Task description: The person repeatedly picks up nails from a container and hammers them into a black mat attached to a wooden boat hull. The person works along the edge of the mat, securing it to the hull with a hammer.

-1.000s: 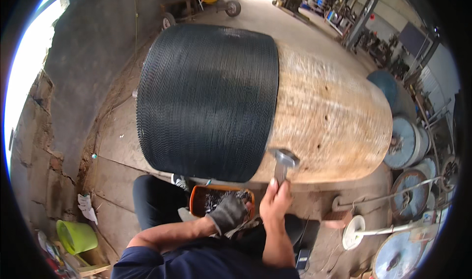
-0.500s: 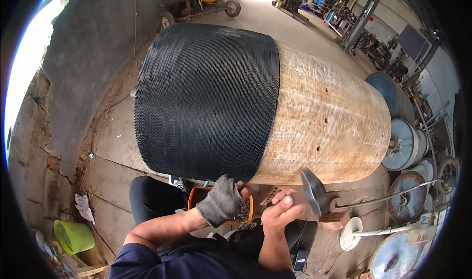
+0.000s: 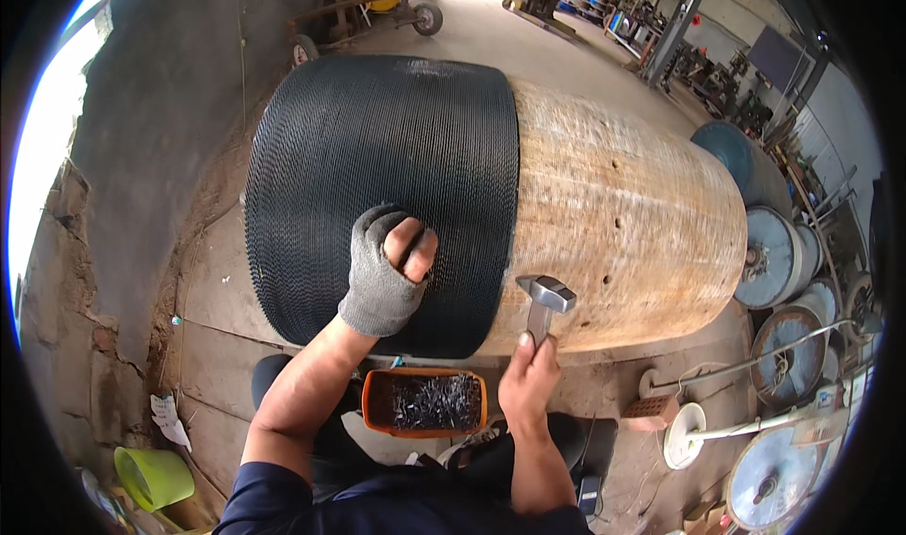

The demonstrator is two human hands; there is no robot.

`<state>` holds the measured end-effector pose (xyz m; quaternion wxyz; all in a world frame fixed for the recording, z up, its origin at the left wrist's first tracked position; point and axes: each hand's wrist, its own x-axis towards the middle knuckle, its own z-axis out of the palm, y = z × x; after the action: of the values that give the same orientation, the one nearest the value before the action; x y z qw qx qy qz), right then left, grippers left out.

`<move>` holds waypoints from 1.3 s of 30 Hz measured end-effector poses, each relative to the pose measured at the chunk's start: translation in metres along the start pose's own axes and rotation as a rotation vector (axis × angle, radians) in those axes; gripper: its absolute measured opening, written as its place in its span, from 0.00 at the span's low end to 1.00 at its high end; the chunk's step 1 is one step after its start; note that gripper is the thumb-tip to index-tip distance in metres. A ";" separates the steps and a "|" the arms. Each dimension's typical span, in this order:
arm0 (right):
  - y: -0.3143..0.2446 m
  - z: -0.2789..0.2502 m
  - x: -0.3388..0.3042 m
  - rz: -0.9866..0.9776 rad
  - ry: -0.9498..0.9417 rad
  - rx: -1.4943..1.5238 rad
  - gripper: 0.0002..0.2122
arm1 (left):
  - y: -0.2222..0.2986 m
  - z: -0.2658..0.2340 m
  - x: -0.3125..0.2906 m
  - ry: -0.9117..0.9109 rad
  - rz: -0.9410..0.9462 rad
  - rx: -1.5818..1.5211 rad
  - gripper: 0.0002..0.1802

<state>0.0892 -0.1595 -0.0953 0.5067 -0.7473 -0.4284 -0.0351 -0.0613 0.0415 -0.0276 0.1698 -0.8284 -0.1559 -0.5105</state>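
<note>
A large drum lies on its side before me. Its left part is wrapped in tight rows of black toothed strip (image 3: pixel 377 139), and its right part is bare pale wood (image 3: pixel 623 214) with several dark holes. My left hand (image 3: pixel 387 275), in a grey glove with bare fingertips, is curled closed over the black rows; whatever it holds is hidden. My right hand (image 3: pixel 528 384) grips a hammer (image 3: pixel 547 294) by its handle, head up, in front of the wood near the black edge. Below the drum sits an orange bin (image 3: pixel 377 429) of small nail-like metal pieces (image 3: pixel 439 403).
At lower left stands a green bucket (image 3: pixel 156 478). A red brick (image 3: pixel 651 412) and a white disc on a pole (image 3: pixel 684 436) lie at right, beside several metal-ended drums (image 3: pixel 788 351). A wheeled cart (image 3: pixel 363 21) stands behind, and a grey wall (image 3: pixel 160 129) rises at left.
My left hand has risen from over the orange bin to the black rows, uncovering the bin. My right hand has moved slightly left and up, and the hammer head has swung up and left.
</note>
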 end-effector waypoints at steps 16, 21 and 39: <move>0.032 0.004 -0.047 -0.019 0.035 -0.007 0.09 | 0.099 0.009 -0.012 -0.136 -0.118 -0.369 0.27; 0.035 -0.007 -0.050 0.006 -0.015 0.003 0.07 | 0.103 0.020 -0.018 -0.192 -0.231 -0.347 0.31; 0.008 -0.012 -0.032 -0.062 0.020 0.033 0.08 | 0.117 0.052 -0.024 -0.170 -0.333 -0.251 0.49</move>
<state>0.0792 -0.1892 -0.1112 0.5221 -0.7248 -0.4467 -0.0510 0.0200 -0.0427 -0.0857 -0.0349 -0.8459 -0.2392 -0.4754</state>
